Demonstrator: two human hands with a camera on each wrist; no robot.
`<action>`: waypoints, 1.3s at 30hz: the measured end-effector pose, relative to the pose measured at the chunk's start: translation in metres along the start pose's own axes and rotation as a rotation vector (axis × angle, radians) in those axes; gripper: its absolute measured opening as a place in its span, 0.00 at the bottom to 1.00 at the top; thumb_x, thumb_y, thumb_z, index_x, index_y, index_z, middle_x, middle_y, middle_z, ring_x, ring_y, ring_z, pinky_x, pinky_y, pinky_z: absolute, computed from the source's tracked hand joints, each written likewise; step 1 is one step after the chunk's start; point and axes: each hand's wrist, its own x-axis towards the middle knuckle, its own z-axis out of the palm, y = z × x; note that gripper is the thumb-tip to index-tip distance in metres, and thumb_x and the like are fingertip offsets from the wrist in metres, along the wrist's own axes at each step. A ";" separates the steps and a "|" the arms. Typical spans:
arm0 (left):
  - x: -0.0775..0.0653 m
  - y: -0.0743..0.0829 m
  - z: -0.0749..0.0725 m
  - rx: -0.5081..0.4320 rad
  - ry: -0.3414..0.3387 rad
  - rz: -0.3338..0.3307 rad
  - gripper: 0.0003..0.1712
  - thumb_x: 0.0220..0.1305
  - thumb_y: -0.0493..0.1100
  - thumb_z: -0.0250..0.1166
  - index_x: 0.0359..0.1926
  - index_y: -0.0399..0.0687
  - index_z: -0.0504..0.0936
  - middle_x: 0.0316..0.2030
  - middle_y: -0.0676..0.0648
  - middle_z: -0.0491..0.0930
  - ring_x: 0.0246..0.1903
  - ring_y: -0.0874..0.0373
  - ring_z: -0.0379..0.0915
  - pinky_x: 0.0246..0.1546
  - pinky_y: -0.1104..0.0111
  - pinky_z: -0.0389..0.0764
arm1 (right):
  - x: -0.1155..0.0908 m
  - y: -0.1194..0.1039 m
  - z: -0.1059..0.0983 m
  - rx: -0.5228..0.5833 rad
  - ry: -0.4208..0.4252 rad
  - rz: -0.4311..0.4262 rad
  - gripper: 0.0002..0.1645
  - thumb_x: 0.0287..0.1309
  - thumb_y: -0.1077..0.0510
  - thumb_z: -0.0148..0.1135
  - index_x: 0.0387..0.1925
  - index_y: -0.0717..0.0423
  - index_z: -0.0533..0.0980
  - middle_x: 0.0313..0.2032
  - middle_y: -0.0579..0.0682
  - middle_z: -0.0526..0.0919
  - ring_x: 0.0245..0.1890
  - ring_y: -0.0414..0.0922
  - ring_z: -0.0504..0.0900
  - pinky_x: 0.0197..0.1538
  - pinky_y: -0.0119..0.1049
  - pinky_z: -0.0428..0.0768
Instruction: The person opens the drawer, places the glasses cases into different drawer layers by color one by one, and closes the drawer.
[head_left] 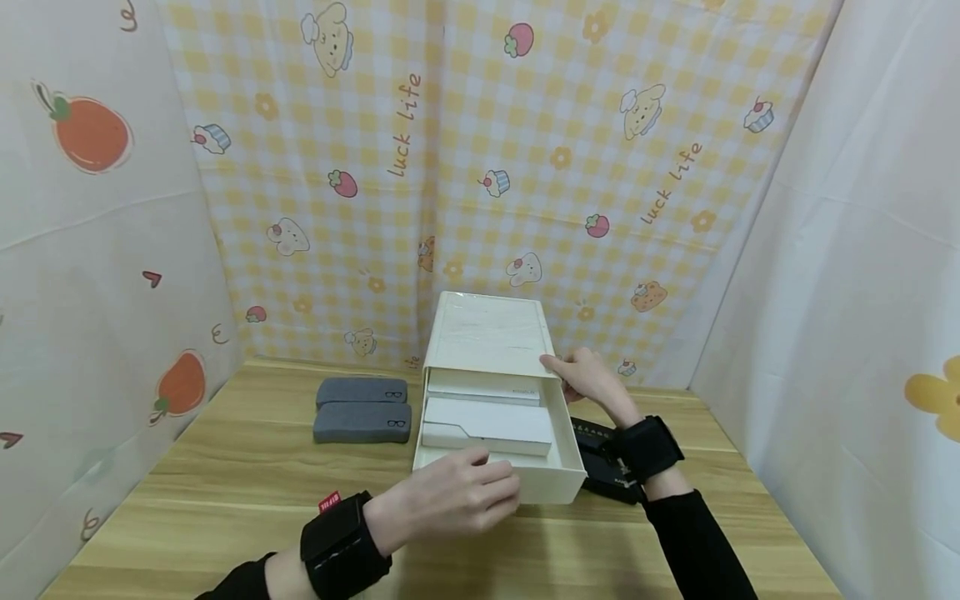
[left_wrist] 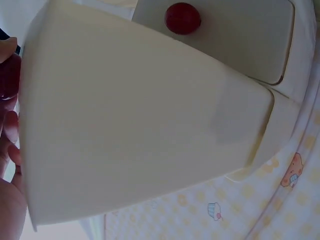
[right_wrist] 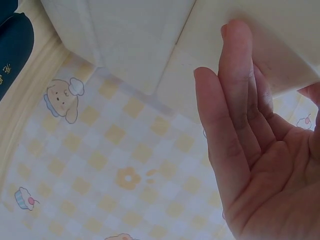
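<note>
A white drawer cabinet (head_left: 491,333) stands on the table with its upper drawer (head_left: 536,483) pulled out. White boxes (head_left: 487,421) lie inside that drawer. At the drawer's front is my left hand (head_left: 457,496), its fingers curled round a dark red knob (left_wrist: 9,77). The left wrist view looks at the drawer's underside and a lower drawer front with another red knob (left_wrist: 182,18). My right hand (head_left: 592,379) rests against the cabinet's right side near the front corner. Its fingers (right_wrist: 237,75) are mostly straight along the side, and the thumb lies over the top edge.
Two grey glasses cases (head_left: 362,422) lie side by side left of the cabinet. Black cases (head_left: 603,467) lie to its right, partly under my right wrist. Behind the wooden table (head_left: 247,467) hangs a yellow checked curtain (head_left: 465,217).
</note>
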 end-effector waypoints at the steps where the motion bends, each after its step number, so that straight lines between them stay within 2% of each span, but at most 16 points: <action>1: 0.000 -0.002 0.000 0.005 -0.009 -0.011 0.07 0.63 0.43 0.58 0.34 0.60 0.82 0.31 0.61 0.77 0.33 0.68 0.70 0.31 0.77 0.67 | 0.000 -0.001 0.000 0.000 -0.001 0.003 0.30 0.64 0.39 0.52 0.16 0.56 0.69 0.12 0.46 0.71 0.16 0.39 0.77 0.27 0.32 0.79; 4: -0.001 -0.007 0.003 0.011 -0.046 -0.042 0.04 0.61 0.47 0.60 0.35 0.61 0.82 0.32 0.61 0.77 0.34 0.68 0.71 0.32 0.77 0.67 | -0.001 -0.002 -0.002 -0.005 -0.008 0.005 0.30 0.64 0.39 0.52 0.15 0.56 0.69 0.12 0.46 0.71 0.16 0.39 0.77 0.26 0.31 0.79; 12: -0.005 -0.018 0.013 -0.035 -0.162 -0.107 0.06 0.61 0.48 0.61 0.38 0.59 0.83 0.36 0.60 0.79 0.38 0.67 0.73 0.36 0.75 0.72 | -0.001 -0.005 -0.004 -0.012 -0.029 0.005 0.30 0.65 0.41 0.52 0.14 0.56 0.70 0.12 0.47 0.73 0.15 0.41 0.79 0.24 0.33 0.80; 18: -0.006 -0.025 0.023 -0.033 -0.209 -0.169 0.08 0.58 0.48 0.65 0.40 0.59 0.84 0.40 0.60 0.81 0.42 0.65 0.75 0.40 0.73 0.75 | -0.001 -0.006 -0.005 -0.016 -0.050 0.001 0.29 0.66 0.42 0.51 0.15 0.56 0.72 0.13 0.48 0.75 0.15 0.41 0.80 0.26 0.36 0.82; 22: -0.008 -0.027 0.031 -0.021 -0.213 -0.217 0.10 0.57 0.47 0.67 0.41 0.59 0.84 0.41 0.59 0.82 0.42 0.64 0.76 0.40 0.72 0.76 | -0.001 -0.007 -0.006 -0.021 -0.064 -0.001 0.31 0.66 0.41 0.50 0.14 0.57 0.72 0.14 0.49 0.77 0.15 0.41 0.80 0.26 0.35 0.82; 29: -0.011 -0.032 0.052 0.008 -0.148 -0.286 0.09 0.56 0.45 0.68 0.40 0.59 0.85 0.38 0.59 0.82 0.39 0.65 0.76 0.36 0.74 0.74 | -0.001 -0.007 -0.006 -0.022 -0.067 0.000 0.32 0.66 0.40 0.51 0.13 0.57 0.73 0.14 0.50 0.77 0.17 0.45 0.80 0.26 0.35 0.81; 34: -0.015 -0.035 0.061 -0.013 -0.172 -0.347 0.12 0.54 0.43 0.68 0.42 0.58 0.85 0.41 0.57 0.83 0.43 0.64 0.78 0.38 0.73 0.75 | -0.002 -0.007 -0.005 0.005 -0.080 -0.004 0.32 0.66 0.41 0.51 0.13 0.57 0.72 0.12 0.49 0.76 0.14 0.42 0.80 0.25 0.35 0.82; 39: -0.016 -0.037 0.069 -0.063 -0.192 -0.406 0.13 0.55 0.41 0.68 0.44 0.55 0.85 0.43 0.55 0.82 0.44 0.63 0.78 0.41 0.72 0.78 | -0.004 -0.008 -0.005 0.022 -0.083 -0.025 0.32 0.66 0.42 0.51 0.12 0.58 0.71 0.11 0.50 0.78 0.18 0.46 0.84 0.26 0.36 0.82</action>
